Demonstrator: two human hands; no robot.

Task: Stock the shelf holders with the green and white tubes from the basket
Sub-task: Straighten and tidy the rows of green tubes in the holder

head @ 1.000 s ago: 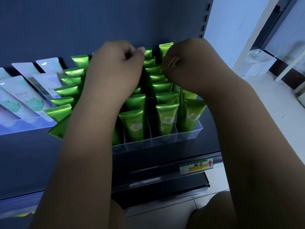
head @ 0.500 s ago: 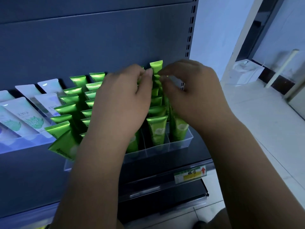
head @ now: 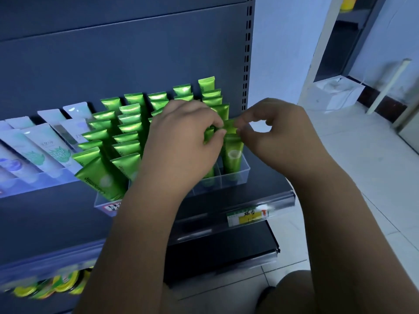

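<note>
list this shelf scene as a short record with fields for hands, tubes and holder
left hand: pinches the top edge of the front green tube
right hand: pinches the same top edge from the other side
front green tube: upright in the rightmost lane of the clear holder
other green tubes: stand in rows in the lanes to the left
leaning tube: tilted at the holder's front left corner
white tubes: in the next holder to the left
</note>
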